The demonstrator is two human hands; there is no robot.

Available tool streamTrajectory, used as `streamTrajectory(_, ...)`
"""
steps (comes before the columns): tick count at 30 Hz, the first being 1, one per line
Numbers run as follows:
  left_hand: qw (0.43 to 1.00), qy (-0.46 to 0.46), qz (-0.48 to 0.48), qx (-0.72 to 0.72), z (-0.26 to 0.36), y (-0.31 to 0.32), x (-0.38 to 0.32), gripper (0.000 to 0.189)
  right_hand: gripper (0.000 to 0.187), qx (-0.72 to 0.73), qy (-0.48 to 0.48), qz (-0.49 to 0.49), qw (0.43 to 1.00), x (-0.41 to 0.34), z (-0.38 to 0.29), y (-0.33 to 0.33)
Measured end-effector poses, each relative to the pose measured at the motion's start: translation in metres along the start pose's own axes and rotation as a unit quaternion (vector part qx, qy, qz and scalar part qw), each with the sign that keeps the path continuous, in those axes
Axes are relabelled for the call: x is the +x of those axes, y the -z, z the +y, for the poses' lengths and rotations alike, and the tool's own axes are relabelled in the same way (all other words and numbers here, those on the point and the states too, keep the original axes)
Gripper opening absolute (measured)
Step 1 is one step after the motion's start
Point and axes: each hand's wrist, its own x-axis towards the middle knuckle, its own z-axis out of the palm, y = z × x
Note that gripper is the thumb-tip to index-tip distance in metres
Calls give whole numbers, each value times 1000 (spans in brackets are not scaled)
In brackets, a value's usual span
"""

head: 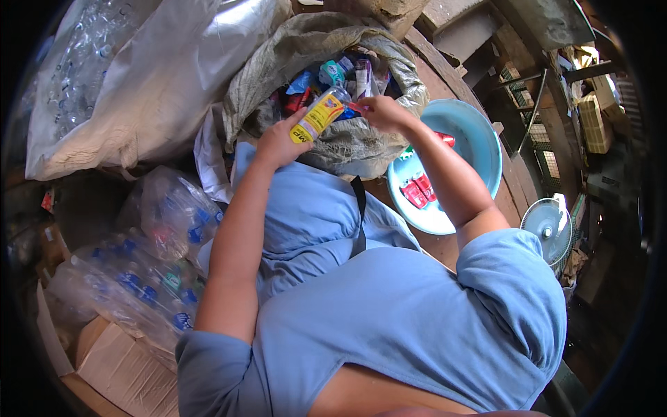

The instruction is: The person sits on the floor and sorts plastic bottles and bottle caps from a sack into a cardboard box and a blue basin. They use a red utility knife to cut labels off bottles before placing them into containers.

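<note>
My left hand grips a clear plastic bottle with a yellow label that bears writing. The bottle is tilted, its neck pointing up and right, over the near rim of a woven plastic sack. At the bottle's neck end, my right hand pinches a small red piece; whether it is a tool or a part of the bottle cannot be told. Inside the sack lie mixed cans, cartons and bottles, among them a teal-labelled container and a purple-and-white carton.
Right of the sack, a light blue plastic basin holds red drink cans. A white sack of clear bottles rises at the upper left. Bagged bottles and a cardboard box lie at left. A fan stands at right.
</note>
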Motion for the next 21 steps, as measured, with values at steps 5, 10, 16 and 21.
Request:
streamTrajectory(5,999,24,-42,-5,-2,2,9,85,29,-54,29,92,994,-10,-18,-14)
streamTrajectory(10,992,43,-51,110,42,3,39,84,28,-40,56,144,987,-10,-21,-16)
streamTrajectory(16,992,26,-41,116,45,-5,35,77,33,-119,2,137,983,-36,-49,-9)
streamTrajectory(21,991,38,-15,125,48,-4,29,76,35,-173,-6,140,975,-35,-56,-18)
